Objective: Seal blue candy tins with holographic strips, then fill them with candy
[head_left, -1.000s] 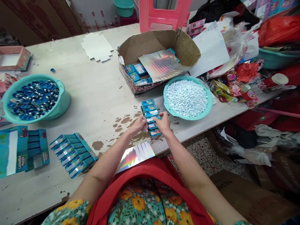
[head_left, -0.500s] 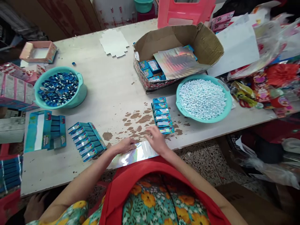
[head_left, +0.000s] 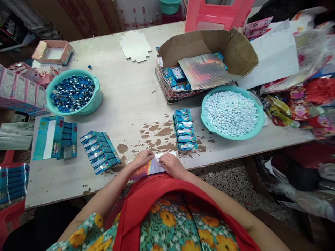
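Note:
A shiny holographic sheet [head_left: 154,165] lies at the table's front edge, close against the red apron. My left hand [head_left: 142,159] is closed at its left part, fingers pinched near the upper edge. On the sheet's right part, my right hand [head_left: 172,165] has its fingers curled down and closed on it; the fingertips are partly hidden. Just beyond my right hand stands a row of small blue boxes [head_left: 185,130]. To the left of my left hand is a blue display tray [head_left: 101,151] with several blue boxes side by side.
A teal basin [head_left: 98,99] of blue and silver round pieces stands left. Another teal basin [head_left: 231,137], full of pale candies, is at right. Behind it, a cardboard box [head_left: 172,42] holds blue boxes and holographic sheets. Blue cartons [head_left: 44,139] stand far left; bagged packets [head_left: 298,101] crowd the right.
My right hand has come down onto the sheet, and my hands are now closer together. The sheet has shifted and its shine changed. A person's hand at lower left is out of sight.

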A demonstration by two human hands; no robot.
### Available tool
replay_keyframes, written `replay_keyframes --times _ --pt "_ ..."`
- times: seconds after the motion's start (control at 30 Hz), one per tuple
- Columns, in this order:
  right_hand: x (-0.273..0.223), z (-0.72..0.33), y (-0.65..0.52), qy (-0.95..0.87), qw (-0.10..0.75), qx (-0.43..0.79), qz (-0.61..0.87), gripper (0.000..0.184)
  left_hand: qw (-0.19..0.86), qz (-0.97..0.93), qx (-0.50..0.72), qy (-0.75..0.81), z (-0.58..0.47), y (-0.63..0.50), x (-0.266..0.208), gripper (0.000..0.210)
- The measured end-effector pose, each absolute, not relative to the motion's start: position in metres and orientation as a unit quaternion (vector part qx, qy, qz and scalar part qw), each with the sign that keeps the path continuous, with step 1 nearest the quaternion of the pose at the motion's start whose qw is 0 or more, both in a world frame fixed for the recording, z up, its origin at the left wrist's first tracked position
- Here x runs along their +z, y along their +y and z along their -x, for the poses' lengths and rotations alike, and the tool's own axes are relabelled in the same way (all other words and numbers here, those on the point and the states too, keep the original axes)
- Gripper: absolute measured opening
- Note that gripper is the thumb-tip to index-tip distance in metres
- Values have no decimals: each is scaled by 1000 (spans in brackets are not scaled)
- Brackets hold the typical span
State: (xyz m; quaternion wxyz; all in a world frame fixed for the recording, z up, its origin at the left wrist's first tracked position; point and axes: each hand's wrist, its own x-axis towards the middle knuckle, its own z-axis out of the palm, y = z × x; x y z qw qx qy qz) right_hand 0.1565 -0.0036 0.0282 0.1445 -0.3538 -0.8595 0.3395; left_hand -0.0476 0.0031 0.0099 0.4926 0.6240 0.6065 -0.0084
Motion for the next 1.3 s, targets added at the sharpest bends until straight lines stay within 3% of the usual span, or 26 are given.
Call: replay_keyframes --times 0.17,0.33,0.43,0.53,0.77,0.97,1.1,1.2,1.3 --pt "75 -166 19 -695 271 441 499 10 462 -609 11 645 40 5 12 20" --pt "89 -180 40 -604 307 489 549 11 615 -524 265 526 15 27 45 42" --pt "82 -185 47 -566 321 504 568 14 703 -482 246 462 -5 45 57 34" --pt "72 -190 57 -537 338 465 617 17 721 -458 216 474 -19 66 57 29" --pt "38 -199 118 -542 383 243 707 14 647 -512 265 498 -35 135 47 16" --pt "17 -202 150 -499 314 258 765 13 643 -506 287 498 -49 161 12 12" --pt "15 -205 152 -482 300 255 783 25 553 -557 216 580 -60 152 -7 15" --pt "19 -210 149 -512 305 237 767 15 504 -576 176 619 -54 141 -9 20" --pt "28 -210 134 -566 356 191 719 18 479 -587 169 631 -21 121 2 19"
